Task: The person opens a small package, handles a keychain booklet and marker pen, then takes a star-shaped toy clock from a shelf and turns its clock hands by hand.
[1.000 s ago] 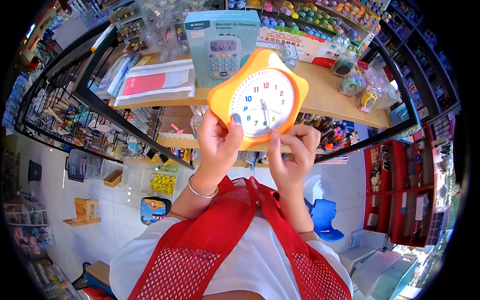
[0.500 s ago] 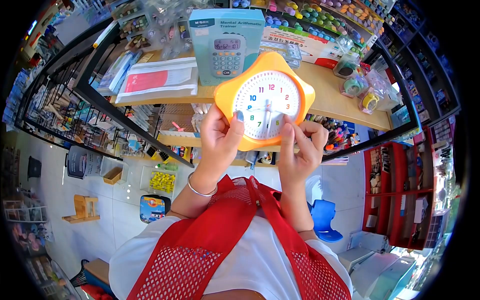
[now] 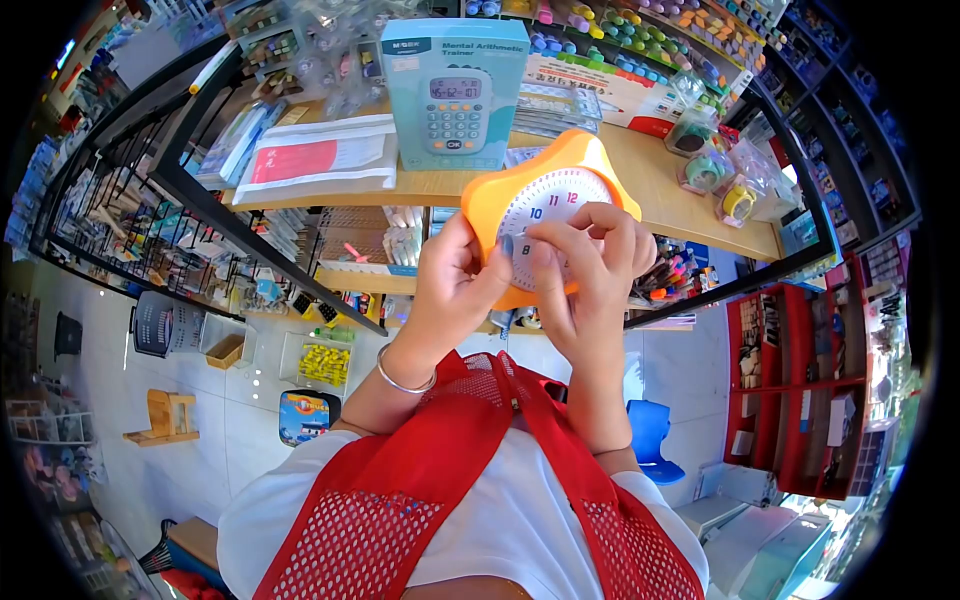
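An orange clock [image 3: 487,198] with a white numbered face is held up in front of the shelf, tilted to the right. My left hand [image 3: 452,275] grips its lower left edge, the thumb on the front near the 8. Over the face is my right hand [image 3: 590,275], thumb and index finger close together near the 8 and 9; the clock's hands are hidden behind it. Whether the fingertips pinch anything cannot be seen. Behind the clock stands a light blue Mental Arithmetic Trainer box [image 3: 455,95].
On the wooden shelf [image 3: 650,175] lie white-and-red packets [image 3: 320,160] at left and tape rolls [image 3: 740,200] at right. Markers fill the rack behind. A black metal frame [image 3: 270,260] borders the shelf. Below are a blue chair [image 3: 650,440] and a wooden stool [image 3: 165,418].
The clock has moved right and tilted, with my left hand on it. My right hand has moved from the lower right of the face to across its middle.
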Demonstrator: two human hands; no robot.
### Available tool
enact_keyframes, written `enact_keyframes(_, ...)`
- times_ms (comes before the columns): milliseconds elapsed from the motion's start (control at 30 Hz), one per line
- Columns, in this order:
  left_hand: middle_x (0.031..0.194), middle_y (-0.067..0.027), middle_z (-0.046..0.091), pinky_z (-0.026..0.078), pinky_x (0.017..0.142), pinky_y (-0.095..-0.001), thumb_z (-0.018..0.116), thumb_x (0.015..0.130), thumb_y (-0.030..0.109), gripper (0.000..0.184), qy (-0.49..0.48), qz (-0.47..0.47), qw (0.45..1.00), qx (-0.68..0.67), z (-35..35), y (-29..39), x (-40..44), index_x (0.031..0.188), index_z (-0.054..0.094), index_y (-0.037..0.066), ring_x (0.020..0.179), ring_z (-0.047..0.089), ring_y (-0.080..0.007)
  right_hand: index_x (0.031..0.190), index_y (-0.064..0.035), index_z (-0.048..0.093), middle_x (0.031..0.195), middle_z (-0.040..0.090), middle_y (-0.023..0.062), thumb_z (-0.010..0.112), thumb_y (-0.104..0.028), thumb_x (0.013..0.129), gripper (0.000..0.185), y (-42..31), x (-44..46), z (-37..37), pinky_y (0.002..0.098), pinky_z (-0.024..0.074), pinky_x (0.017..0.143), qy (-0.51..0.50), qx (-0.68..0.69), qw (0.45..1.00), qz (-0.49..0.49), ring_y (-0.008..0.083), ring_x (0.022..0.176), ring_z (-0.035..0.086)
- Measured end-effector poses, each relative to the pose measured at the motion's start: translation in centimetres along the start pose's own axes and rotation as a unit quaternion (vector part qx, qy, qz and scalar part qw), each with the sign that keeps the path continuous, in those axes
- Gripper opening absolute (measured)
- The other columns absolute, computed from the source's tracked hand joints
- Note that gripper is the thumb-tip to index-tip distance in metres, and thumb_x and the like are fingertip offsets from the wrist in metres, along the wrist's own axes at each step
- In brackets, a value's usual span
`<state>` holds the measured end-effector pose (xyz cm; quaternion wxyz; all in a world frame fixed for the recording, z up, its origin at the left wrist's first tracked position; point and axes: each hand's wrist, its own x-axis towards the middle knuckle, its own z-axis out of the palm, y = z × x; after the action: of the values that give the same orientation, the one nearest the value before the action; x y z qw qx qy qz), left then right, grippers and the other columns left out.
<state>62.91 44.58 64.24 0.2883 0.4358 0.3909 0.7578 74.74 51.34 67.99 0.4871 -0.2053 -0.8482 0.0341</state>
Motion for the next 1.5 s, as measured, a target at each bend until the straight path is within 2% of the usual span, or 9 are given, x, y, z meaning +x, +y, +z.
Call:
enact_keyframes(200, 0.099, -0.0044, 0.057, 0.045, 0.070, -0.0193, 0.051, 0.086, 0.004, 0.030, 0.047, 0.037, 0.998, 0.022, 0.0, 0.1, 0.0, 0.115, 0.046, -0.003, 0.084, 0.054, -0.0051, 0.093, -0.0199, 0.067, 0.092, 0.049, 0.0014, 0.065, -0.012, 0.065, 0.028, 0.5, -1.4, 0.3, 0.0346, 0.0255, 0.078, 0.060, 0.020, 0.998, -0.005, 0.0200, 0.084, 0.040)
enact_keyframes(500, 0.101, -0.0060, 0.057, 0.045, 0.073, -0.0208, 0.050, 0.087, 0.006, 0.028, 0.057, 0.043, 0.997, 0.022, 0.3, 0.2, 0.0, 0.114, 0.046, -0.003, 0.086, 0.054, -0.0064, 0.102, -0.0241, 0.068, 0.091, 0.049, -0.0008, 0.066, -0.011, 0.063, 0.041, -0.6, -1.3, 0.8, 0.0351, 0.0265, 0.079, 0.028, -0.028, 0.999, -0.020, 0.0188, 0.085, 0.040)
enact_keyframes(800, 0.103, -0.0074, 0.057, 0.045, 0.076, -0.0219, 0.051, 0.088, 0.007, 0.029, 0.050, 0.023, 0.998, 0.006, 0.4, -0.2, -0.3, 0.115, 0.045, -0.004, 0.089, 0.055, -0.0078, 0.101, -0.0254, 0.068, 0.090, 0.048, -0.0007, 0.069, -0.014, 0.060, 0.043, -0.1, -2.3, 0.7, 0.0356, 0.0269, 0.080, 0.011, -0.041, 0.999, -0.018, 0.0188, 0.085, 0.041)
enact_keyframes(1100, 0.108, -0.0097, 0.057, 0.046, 0.078, -0.0234, 0.048, 0.090, 0.007, 0.029, 0.075, 0.048, 0.996, -0.009, -0.1, -0.3, 0.0, 0.117, 0.044, -0.005, 0.093, 0.056, -0.0098, 0.092, -0.0255, 0.069, 0.090, 0.049, 0.0000, 0.068, -0.015, 0.059, 0.035, 0.7, -2.9, 0.5, 0.0358, 0.0270, 0.080, 0.016, -0.036, 0.998, -0.048, 0.0188, 0.086, 0.042)
enact_keyframes(1300, 0.108, -0.0098, 0.057, 0.046, 0.079, -0.0236, 0.048, 0.091, 0.007, 0.031, 0.076, 0.040, 0.996, -0.020, -0.2, -0.4, 0.1, 0.119, 0.043, -0.004, 0.094, 0.057, -0.0103, 0.091, -0.0238, 0.069, 0.089, 0.050, 0.0007, 0.066, -0.013, 0.058, 0.034, 0.8, -2.9, 0.2, 0.0364, 0.0274, 0.080, 0.017, -0.048, 0.998, -0.036, 0.0193, 0.084, 0.042)
enact_keyframes(1400, 0.108, -0.0099, 0.057, 0.047, 0.079, -0.0236, 0.048, 0.091, 0.007, 0.030, 0.095, 0.051, 0.994, -0.031, -0.1, -0.4, 0.2, 0.119, 0.043, -0.003, 0.093, 0.057, -0.0103, 0.090, -0.0204, 0.068, 0.090, 0.050, 0.0016, 0.066, -0.010, 0.059, 0.032, 0.5, -3.0, 0.5, 0.0356, 0.0276, 0.078, 0.046, -0.004, 0.999, -0.005, 0.0190, 0.083, 0.042)
enact_keyframes(1500, 0.108, -0.0101, 0.057, 0.046, 0.080, -0.0239, 0.048, 0.091, 0.007, 0.030, 0.092, 0.045, 0.994, -0.024, -0.6, -0.3, 0.2, 0.119, 0.043, -0.003, 0.093, 0.057, -0.0101, 0.087, -0.0167, 0.067, 0.090, 0.050, 0.0022, 0.067, -0.007, 0.060, 0.029, 0.3, -2.8, 0.7, 0.0342, 0.0279, 0.077, 0.093, 0.090, 0.989, 0.078, 0.0187, 0.082, 0.042)
